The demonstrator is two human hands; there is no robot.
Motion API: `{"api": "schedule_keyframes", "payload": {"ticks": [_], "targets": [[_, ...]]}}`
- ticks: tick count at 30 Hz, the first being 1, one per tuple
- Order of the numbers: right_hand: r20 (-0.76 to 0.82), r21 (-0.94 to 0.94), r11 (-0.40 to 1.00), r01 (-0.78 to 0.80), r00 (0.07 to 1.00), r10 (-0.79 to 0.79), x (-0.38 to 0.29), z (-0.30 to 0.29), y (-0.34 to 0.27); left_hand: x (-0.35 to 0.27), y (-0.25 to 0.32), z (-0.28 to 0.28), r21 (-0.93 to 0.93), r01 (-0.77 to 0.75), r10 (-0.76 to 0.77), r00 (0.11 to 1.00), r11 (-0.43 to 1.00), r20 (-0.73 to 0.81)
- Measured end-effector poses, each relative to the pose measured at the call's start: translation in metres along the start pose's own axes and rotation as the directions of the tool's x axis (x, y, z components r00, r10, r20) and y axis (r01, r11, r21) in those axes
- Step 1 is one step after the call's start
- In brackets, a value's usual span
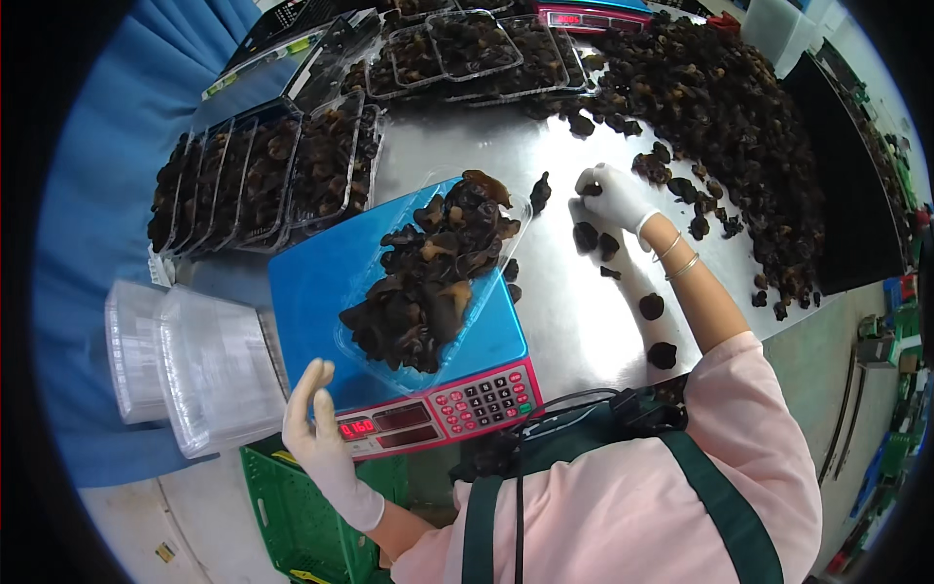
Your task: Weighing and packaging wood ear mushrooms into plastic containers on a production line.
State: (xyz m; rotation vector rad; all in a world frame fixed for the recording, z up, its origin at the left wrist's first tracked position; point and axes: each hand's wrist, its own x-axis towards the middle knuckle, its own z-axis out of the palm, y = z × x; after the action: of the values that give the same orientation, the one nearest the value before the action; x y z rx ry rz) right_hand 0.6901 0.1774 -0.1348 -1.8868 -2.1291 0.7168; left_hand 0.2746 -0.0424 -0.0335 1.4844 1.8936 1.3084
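Observation:
In the head view, a blue-topped digital scale [314, 292] with a red keypad front stands before me. A clear plastic tray [522, 219] heaped with wood ear mushrooms [438, 270] lies slantwise on its platform. My left hand [321, 445], in a white glove, is at the scale's front left corner, fingers apart and holding nothing. Also gloved, my right hand [620, 197] is over the steel table [591, 306] right of the scale, its fingertips pinched on a small dark mushroom piece [589, 190]. Loose mushroom pieces [586, 237] lie just below that hand.
A large mushroom pile [715, 109] covers the table's right side. Filled trays lean in a row [263, 175] at left; others are stacked [474, 51] at the back, near a second scale [595, 18]. Nested clear trays [219, 372] stand left; a green crate [292, 511] sits below.

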Motion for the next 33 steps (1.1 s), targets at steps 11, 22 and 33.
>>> {"api": "schedule_keyframes", "payload": {"ticks": [11,22,33], "targets": [[-0.268,0.047,0.914,0.403,0.887,-0.377,0.046,0.013,-0.028,-0.032,-0.014,-0.031,-0.044,0.112,-0.120,0.953,0.993,-0.277],[-0.190,-0.307,0.654,0.691,0.629,-0.754,-0.015,0.015,-0.193,-0.031,-0.012,-0.018,-0.094,0.068,-0.086,0.976,0.993,-0.201],[-0.454,0.360,0.685,0.633,0.761,-0.464,-0.064,-0.041,-0.126,-0.011,-0.024,-0.038,-0.099,0.069,-0.087,0.978,0.993,-0.189]]}}
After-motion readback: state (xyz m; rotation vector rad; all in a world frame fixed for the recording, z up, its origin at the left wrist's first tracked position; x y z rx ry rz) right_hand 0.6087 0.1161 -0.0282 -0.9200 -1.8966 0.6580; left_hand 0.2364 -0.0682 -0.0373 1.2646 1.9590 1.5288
